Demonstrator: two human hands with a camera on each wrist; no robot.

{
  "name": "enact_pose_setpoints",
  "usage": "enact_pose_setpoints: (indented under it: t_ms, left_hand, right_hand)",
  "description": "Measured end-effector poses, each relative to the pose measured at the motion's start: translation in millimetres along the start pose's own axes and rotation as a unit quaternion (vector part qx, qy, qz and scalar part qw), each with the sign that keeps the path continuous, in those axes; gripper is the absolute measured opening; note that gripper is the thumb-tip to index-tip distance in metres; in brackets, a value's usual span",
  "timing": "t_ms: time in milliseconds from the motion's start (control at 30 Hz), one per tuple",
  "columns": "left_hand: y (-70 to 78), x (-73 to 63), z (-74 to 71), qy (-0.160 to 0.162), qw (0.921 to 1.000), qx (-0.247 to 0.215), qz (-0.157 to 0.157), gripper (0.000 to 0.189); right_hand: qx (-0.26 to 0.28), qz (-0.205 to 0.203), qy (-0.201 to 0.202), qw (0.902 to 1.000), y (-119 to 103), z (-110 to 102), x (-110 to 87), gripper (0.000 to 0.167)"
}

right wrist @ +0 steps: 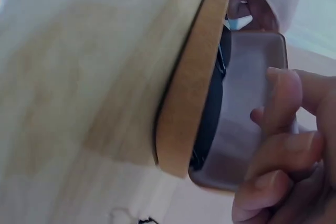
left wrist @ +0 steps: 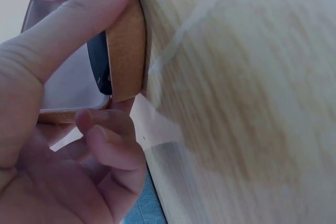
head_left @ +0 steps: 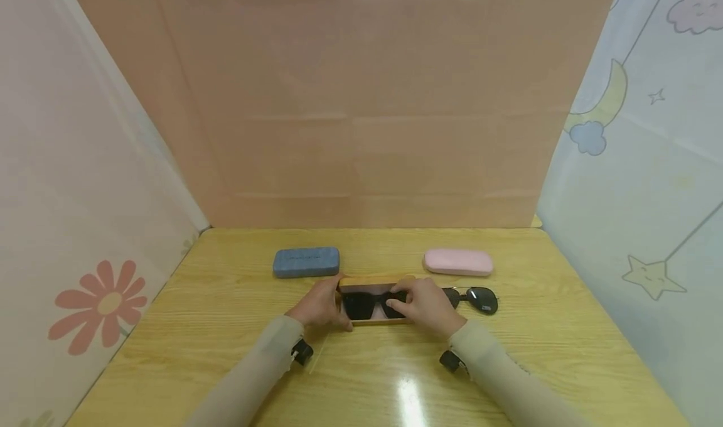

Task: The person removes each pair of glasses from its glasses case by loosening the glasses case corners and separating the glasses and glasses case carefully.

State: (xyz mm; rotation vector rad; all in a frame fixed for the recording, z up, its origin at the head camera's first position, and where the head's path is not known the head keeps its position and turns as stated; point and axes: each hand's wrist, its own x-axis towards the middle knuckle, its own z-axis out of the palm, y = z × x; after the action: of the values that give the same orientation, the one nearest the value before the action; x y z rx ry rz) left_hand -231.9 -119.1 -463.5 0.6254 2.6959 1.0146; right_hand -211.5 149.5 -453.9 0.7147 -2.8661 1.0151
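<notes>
At far left, a red flower with a yellow centre (head_left: 109, 303) is printed on the pale wall covering beside the yellow wood-grained counter (head_left: 198, 336). Near the back of that counter lies a closed, blue oblong glasses case (head_left: 306, 262). Just in front of it, the left hand (head_left: 322, 304) grips the left end of an open tan, leather-look glasses case (right wrist: 189, 85), its thumb against the near wall. This tan case rests on the counter between both hands, its lid raised at the back to show a greyish lining, with a pair of black-framed, dark-lensed sunglasses (head_left: 359, 306) lying inside. At the lid's right part is the right hand (head_left: 426, 302), fingers bent; whether it pinches anything cannot be told. Behind it to the right sits a closed, pink rounded glasses case (head_left: 459, 262), and in front of that, partly hidden by the right hand, lie thin-rimmed, dark-lensed aviator sunglasses (head_left: 483, 300). At far right, a yellow star (head_left: 654, 277) decorates the pale wall covering.
</notes>
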Motion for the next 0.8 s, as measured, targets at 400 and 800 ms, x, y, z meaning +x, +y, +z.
enact_pose_setpoints:
  t_ms: [400, 800]
  left_hand:
    - [2.2, 0.9, 0.5, -0.001, 0.9999, 0.002, -0.016, 0.098]
    - [1.5, 3.1, 1.1, -0.009, 0.9999, -0.001, -0.011, 0.097]
  right_hand:
    - [-0.001, 0.022, -0.044, 0.9988, -6.1, 19.0, 4.9, 0.036]
    - [-0.081, 0.03, -0.024, 0.996, -15.7, 25.3, 13.0, 0.028]
